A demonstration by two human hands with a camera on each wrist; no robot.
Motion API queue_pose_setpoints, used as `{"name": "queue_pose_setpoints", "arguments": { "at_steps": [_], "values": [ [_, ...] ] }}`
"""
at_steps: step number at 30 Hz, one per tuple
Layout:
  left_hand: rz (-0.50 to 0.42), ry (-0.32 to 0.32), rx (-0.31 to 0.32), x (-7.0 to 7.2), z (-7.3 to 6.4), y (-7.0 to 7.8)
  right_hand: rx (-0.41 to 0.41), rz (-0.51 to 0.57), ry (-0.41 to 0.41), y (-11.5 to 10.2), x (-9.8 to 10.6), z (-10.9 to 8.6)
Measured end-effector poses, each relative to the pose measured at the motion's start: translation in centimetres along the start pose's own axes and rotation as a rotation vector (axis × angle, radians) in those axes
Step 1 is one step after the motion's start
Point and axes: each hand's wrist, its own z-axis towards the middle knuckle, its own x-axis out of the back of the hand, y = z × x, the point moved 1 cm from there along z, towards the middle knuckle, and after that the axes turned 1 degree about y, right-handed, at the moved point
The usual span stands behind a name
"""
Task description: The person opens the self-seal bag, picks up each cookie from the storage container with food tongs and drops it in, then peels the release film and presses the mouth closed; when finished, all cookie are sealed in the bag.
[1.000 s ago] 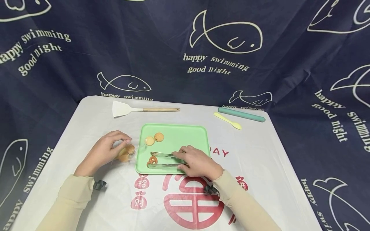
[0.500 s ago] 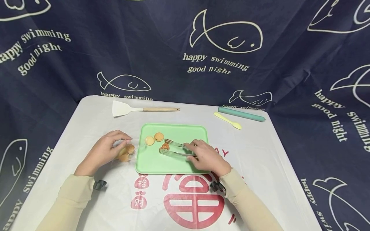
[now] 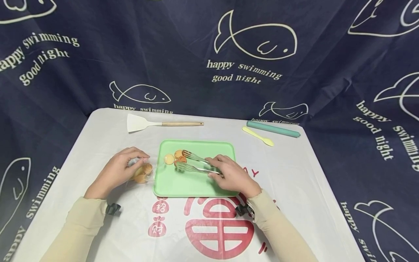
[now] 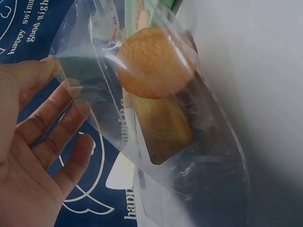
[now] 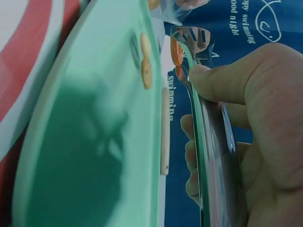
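My left hand (image 3: 116,171) pinches the edge of a clear plastic bag (image 4: 109,61) left of the green tray (image 3: 212,149). Inside the bag are a round cookie (image 4: 156,61) and a yellowish-brown piece (image 4: 163,127). Over the tray, my right hand (image 3: 230,174) grips metal tongs (image 3: 196,169) with slotted ends. Between the tong tips is a brown pretzel cookie (image 5: 176,51), lifted off the tray in the right wrist view. Two round cookies lie on the tray's far left part: a pale one (image 3: 169,159) and a darker one (image 3: 178,154), the latter partly covered by the tongs.
Behind the tray lies a white spatula (image 3: 139,123) with a wooden handle. At the back right are a yellow spoon (image 3: 258,137) and a teal rod-like roll (image 3: 273,129). A white printed cloth (image 3: 124,233) covers the table. Dark blue fabric (image 3: 196,43) hangs behind.
My right hand has moved the tongs and pretzel cookie from the tray's near left part toward the far side, close to the round cookies. The left hand and bag have stayed in place.
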Motion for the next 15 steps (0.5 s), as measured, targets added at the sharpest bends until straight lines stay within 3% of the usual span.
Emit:
{"name": "queue_pose_setpoints", "arguments": {
  "at_steps": [9,15],
  "values": [
    [-0.002,0.009,0.0,0.1,-0.1,0.1,0.053,0.037,0.051,-2.4,-0.2,2.1],
    [0.008,0.011,0.016,0.2,-0.2,0.2,0.085,-0.041,0.092,-4.6,-1.2,3.6]
  ]
}}
